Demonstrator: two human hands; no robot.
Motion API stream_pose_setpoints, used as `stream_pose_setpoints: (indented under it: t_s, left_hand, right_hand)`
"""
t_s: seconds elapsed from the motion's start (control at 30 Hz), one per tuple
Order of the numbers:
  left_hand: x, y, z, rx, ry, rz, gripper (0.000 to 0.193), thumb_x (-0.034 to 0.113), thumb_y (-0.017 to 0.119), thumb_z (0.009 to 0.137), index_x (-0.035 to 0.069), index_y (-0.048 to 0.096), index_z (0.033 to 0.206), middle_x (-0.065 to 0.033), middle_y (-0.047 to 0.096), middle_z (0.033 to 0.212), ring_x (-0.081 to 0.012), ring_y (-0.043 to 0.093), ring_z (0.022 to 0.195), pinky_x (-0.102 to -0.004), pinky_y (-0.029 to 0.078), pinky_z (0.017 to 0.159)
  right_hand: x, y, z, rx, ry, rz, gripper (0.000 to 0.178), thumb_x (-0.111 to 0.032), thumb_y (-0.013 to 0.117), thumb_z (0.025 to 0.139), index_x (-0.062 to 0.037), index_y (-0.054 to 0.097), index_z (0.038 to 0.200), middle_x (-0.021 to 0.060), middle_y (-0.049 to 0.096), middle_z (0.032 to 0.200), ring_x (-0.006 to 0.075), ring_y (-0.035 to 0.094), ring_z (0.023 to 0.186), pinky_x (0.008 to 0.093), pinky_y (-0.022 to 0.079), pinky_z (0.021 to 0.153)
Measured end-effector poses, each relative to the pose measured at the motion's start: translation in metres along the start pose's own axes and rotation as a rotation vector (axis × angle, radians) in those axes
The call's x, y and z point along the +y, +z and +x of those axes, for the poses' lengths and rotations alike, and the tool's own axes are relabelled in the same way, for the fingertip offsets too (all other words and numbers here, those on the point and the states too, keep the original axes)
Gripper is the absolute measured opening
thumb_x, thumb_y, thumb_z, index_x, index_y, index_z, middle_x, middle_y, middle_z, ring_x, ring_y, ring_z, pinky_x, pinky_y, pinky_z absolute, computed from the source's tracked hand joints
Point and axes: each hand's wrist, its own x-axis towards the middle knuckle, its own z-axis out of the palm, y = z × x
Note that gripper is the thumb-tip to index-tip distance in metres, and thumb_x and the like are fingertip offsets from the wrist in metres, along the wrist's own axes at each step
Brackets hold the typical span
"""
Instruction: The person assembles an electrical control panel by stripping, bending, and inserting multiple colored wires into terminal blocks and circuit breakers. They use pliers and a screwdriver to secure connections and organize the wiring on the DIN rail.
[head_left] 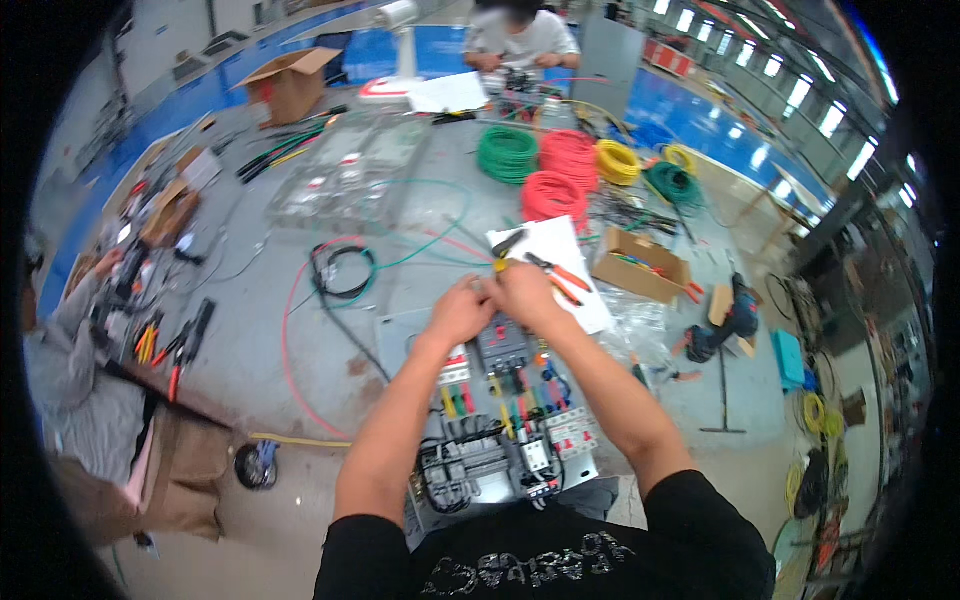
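Observation:
My left hand (463,312) and my right hand (524,292) meet at the far end of a dark grey circuit breaker (502,345) on a metal mounting plate (402,328). The left fingers are pinched together, and what they hold is hidden. My right hand is closed beside them; a short black and yellow tool (509,243), its kind unclear, sticks out beyond its fingers. A red wire and a green wire (437,240) run across the table toward the fingertips. White breakers (572,432), coloured wires and black terminal parts (462,468) fill the plate's near side.
Orange-handled pliers (568,280) lie on white paper (560,240) to the right, near a cardboard box (640,265) and a cordless drill (725,322). Wire coils (508,155) and a clear plastic case (350,170) sit farther back. Other people work at the left and far sides.

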Motion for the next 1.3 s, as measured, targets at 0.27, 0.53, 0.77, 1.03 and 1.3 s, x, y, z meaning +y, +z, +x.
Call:
stream_pose_setpoints:
  t_s: [0.27,0.53,0.77,1.03,1.3]
  left_hand:
    - [0.013,-0.003,-0.003,-0.001,-0.043,-0.043,0.037,0.038,0.06,0.097,0.011,0.078,0.115,-0.0183,0.054,0.155,-0.0394,0.061,0.13,-0.0483,0.051,0.106]
    - [0.006,-0.001,-0.004,0.028,-0.027,-0.094,0.04,0.042,0.061,0.098,0.011,0.078,0.117,-0.0218,0.059,0.145,-0.0391,0.063,0.127,-0.0483,0.052,0.104]
    - [0.008,-0.002,-0.003,0.021,0.008,-0.069,0.036,0.039,0.063,0.098,0.01,0.079,0.112,-0.0158,0.065,0.135,-0.037,0.064,0.122,-0.0481,0.053,0.101]
    - [0.006,0.003,-0.003,0.055,0.005,0.005,0.04,0.04,0.061,0.098,0.014,0.075,0.124,-0.0187,0.055,0.153,-0.0393,0.06,0.13,-0.0485,0.051,0.106]
    - [-0.006,0.008,0.003,0.027,0.039,-0.033,0.042,0.044,0.06,0.099,0.015,0.075,0.127,-0.0265,0.053,0.152,-0.0432,0.058,0.133,-0.0499,0.048,0.11]
  right_hand:
    - [0.005,-0.009,-0.006,-0.11,-0.045,0.198,0.028,-0.022,0.072,0.087,0.0059,0.072,0.087,0.0294,0.068,0.093,0.0462,0.069,0.088,0.0528,0.055,0.081]
    - [-0.009,-0.023,-0.004,-0.117,0.031,0.276,0.04,-0.036,0.072,0.09,0.0032,0.073,0.083,0.0249,0.07,0.085,0.0459,0.068,0.081,0.051,0.055,0.074]
    - [-0.008,-0.018,-0.004,-0.025,-0.001,-0.06,0.047,-0.044,0.071,0.091,0.0018,0.077,0.082,0.0218,0.068,0.078,0.0405,0.07,0.074,0.0494,0.056,0.069]
    - [0.007,-0.006,0.0,-0.054,-0.111,0.14,0.031,-0.024,0.069,0.088,0.007,0.072,0.088,0.029,0.069,0.092,0.0462,0.069,0.087,0.0522,0.056,0.08]
    - [-0.008,-0.027,-0.003,-0.189,-0.047,0.378,0.019,-0.015,0.066,0.091,0.003,0.07,0.094,0.0253,0.068,0.098,0.0443,0.068,0.09,0.0485,0.053,0.08]
